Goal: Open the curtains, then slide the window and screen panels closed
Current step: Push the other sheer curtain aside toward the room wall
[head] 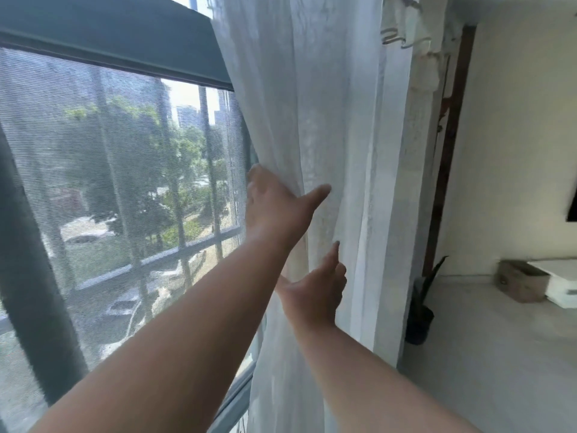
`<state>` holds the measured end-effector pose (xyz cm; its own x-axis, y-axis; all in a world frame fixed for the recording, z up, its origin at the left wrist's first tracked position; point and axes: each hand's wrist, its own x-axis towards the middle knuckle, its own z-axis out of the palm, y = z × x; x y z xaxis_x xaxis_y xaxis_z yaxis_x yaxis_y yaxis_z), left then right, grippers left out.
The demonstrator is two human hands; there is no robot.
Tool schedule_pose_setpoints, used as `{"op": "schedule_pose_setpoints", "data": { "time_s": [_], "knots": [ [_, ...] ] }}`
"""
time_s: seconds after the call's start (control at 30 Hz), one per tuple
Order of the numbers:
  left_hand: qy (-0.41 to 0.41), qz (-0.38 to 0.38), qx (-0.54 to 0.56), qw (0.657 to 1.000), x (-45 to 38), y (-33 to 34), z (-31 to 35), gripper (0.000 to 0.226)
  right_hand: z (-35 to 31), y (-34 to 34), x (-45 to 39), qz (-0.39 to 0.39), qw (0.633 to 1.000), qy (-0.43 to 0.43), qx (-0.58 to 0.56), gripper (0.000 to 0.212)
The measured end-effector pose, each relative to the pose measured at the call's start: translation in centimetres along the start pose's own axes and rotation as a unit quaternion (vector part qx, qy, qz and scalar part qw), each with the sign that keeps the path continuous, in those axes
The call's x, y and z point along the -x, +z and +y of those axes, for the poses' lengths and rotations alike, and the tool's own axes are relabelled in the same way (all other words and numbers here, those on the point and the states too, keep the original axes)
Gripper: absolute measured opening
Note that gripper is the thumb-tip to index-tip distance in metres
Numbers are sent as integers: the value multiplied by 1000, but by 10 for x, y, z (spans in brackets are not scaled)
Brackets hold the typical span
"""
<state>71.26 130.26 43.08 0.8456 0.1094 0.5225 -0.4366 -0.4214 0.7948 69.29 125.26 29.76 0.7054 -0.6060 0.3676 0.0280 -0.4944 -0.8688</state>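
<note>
A sheer white curtain [327, 104] hangs bunched at the right side of the window. My left hand [274, 210] holds its left edge, fingers hidden behind the fabric and thumb spread across the front. Lower down, my right hand [317, 292] lies flat against the curtain with fingers apart, holding nothing. To the left, the grey mesh screen panel [125, 182] is uncovered, with trees and parked cars visible through it. A dark window frame post [34, 276] stands at the far left, and a dark top rail [109, 42] runs above.
A dark potted plant [418, 320] stands on the floor just right of the curtain. Farther right are a brown cardboard box [521, 281] and a white box [562, 287]. A dark wooden frame [449, 151] runs up the cream wall.
</note>
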Motion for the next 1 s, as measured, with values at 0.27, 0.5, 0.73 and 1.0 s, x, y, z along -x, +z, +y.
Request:
{"op": "schedule_pose_setpoints", "data": {
  "time_s": [0.27, 0.5, 0.73, 1.0],
  "knots": [
    [4, -19, -42, 999, -30, 52, -10, 119, 25, 8, -57, -16, 1000, 6, 1, 144],
    [22, -51, -1, 998, -65, 100, -28, 107, 50, 28, -106, 23, 999, 37, -26, 146],
    [48, -92, 28, 994, -113, 145, -38, 100, 68, 38, -164, 101, 992, 63, -52, 148],
    [103, -113, 68, 986, -142, 192, -48, 94, 85, 41, -204, 147, 984, 71, -65, 148]
  ]
}}
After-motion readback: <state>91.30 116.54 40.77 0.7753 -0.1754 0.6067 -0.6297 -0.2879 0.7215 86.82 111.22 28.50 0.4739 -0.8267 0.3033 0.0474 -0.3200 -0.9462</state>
